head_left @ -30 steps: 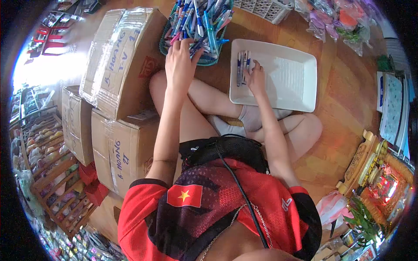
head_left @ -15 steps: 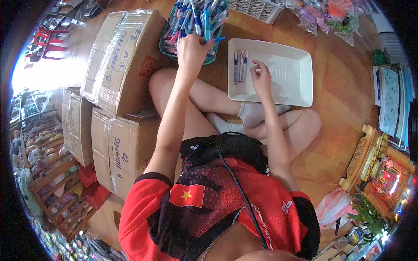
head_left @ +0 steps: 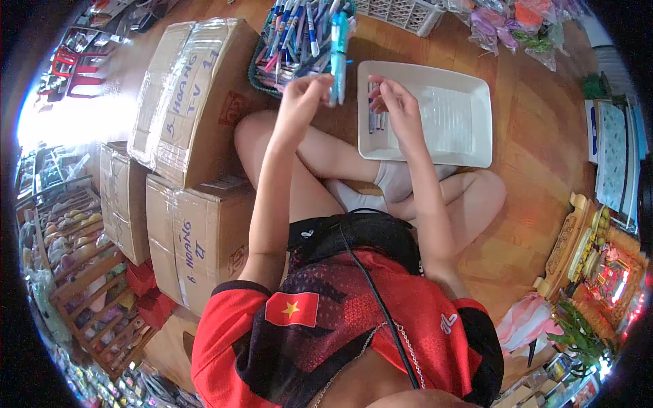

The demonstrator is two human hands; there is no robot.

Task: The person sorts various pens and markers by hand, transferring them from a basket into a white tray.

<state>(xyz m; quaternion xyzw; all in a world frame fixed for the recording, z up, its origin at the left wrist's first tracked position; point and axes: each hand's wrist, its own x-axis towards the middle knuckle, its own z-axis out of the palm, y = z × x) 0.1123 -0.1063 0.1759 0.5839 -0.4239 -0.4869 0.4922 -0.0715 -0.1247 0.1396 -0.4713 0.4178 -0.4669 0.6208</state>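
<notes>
My left hand [head_left: 304, 102] pinches a light-blue pen [head_left: 338, 60], which stands out lengthwise past its fingertips and is blurred. Behind it is a green basket [head_left: 253, 73] heaped with many pens [head_left: 291, 30]. My right hand [head_left: 400, 112] hangs over the left part of a white tray [head_left: 481, 122], fingers bent and apart, with nothing seen in them. Partly hidden beneath those fingers, a few pens [head_left: 373, 121] lie side by side at the tray's left end.
Taped cardboard boxes [head_left: 182, 102] are stacked on the left. My crossed legs [head_left: 337, 151] lie just below the basket and tray. A white crate [head_left: 398, 15] and plastic-wrapped items [head_left: 524, 24] sit at the top. An ornate lit shrine [head_left: 602, 275] stands at the right.
My left hand has come away from the basket with the light-blue pen, now raised upright in view. My right hand has shifted slightly up and left, over the pens in the tray.
</notes>
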